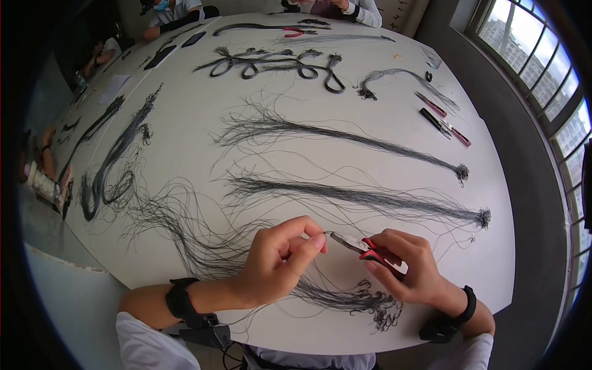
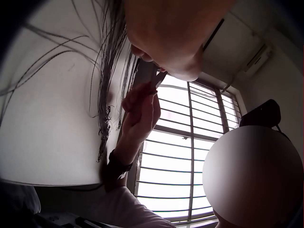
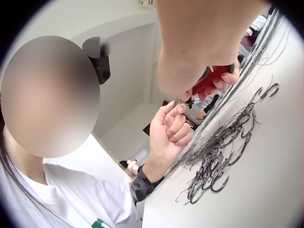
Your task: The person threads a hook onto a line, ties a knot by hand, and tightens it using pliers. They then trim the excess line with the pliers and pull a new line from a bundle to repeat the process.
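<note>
Pliers with red and black handles [image 1: 372, 256] are gripped in my right hand [image 1: 414, 265], their jaws pointing left. My left hand [image 1: 277, 262] pinches a thin dark piece [image 1: 327, 232] between thumb and forefinger, right at the pliers' tips. Whether that piece is a hook or a line I cannot tell. Below both hands lies a bundle of dark lines [image 1: 330, 297], partly hidden by the left hand and forearm. At its right end is a cluster of fish hooks [image 3: 221, 178], large and curved in the right wrist view.
Two more long line bundles [image 1: 370, 143] [image 1: 370, 200] stretch across the white table [image 1: 493, 259], knotted ends rightward. A looped black bundle [image 1: 265, 61] lies farther back. Cutting tools [image 1: 435, 122] and red pliers [image 1: 299, 32] rest there too. Other people [image 1: 176, 15] sit around the table.
</note>
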### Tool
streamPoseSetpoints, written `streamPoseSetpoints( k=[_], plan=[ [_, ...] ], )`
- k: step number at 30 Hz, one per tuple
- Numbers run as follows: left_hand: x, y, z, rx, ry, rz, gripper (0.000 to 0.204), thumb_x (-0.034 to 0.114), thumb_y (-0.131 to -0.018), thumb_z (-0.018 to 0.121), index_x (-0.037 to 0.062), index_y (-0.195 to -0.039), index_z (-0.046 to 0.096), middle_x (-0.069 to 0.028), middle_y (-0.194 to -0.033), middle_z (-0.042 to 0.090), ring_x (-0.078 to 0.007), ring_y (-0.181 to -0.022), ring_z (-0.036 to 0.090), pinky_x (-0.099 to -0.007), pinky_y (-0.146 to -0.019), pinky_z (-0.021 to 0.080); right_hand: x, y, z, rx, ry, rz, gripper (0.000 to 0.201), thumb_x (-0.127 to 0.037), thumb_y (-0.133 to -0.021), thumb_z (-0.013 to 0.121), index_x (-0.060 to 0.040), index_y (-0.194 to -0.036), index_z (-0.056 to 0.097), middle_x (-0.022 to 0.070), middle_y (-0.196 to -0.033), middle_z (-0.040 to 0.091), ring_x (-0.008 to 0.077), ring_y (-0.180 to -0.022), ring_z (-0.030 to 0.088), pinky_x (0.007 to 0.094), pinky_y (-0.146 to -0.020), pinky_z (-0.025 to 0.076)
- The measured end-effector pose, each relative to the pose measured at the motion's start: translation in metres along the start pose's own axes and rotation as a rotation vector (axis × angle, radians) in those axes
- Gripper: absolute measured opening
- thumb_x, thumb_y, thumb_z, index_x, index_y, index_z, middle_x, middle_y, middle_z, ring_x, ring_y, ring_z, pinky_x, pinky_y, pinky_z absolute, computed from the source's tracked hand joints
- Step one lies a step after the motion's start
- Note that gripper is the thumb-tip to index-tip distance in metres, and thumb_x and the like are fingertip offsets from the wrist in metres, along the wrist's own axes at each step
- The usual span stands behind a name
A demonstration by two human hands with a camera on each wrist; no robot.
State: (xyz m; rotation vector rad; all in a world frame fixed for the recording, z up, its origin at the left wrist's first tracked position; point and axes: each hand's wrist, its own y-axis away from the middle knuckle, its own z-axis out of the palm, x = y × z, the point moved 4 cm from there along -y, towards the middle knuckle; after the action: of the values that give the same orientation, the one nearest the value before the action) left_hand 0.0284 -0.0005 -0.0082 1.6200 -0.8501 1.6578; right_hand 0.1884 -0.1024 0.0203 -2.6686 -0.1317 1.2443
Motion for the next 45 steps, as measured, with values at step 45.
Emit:
streamPoseSetpoints(
  k=[45],
  plan=[
    [-0.0004, -0.0023, 0.0068, -0.083, 0.120, -0.138, 0.016, 0.009, -0.094, 0.046, -0.0048, -0.092, 0.054, 0.0055, -0.055, 0.038, -0.0019, -0.047, 0.029, -0.0196, -0.044, 0.025, -0.0030, 0.0000, 0.0076, 0.121, 0.364, -0.247, 0.030, -0.013, -0.069, 0.070, -0.0004, -0.091, 0.054, 0.0077, -0.073, 0.053, 0.0226, -0.057, 0.052, 0.0314, -0.046, 0.041]
  ],
)
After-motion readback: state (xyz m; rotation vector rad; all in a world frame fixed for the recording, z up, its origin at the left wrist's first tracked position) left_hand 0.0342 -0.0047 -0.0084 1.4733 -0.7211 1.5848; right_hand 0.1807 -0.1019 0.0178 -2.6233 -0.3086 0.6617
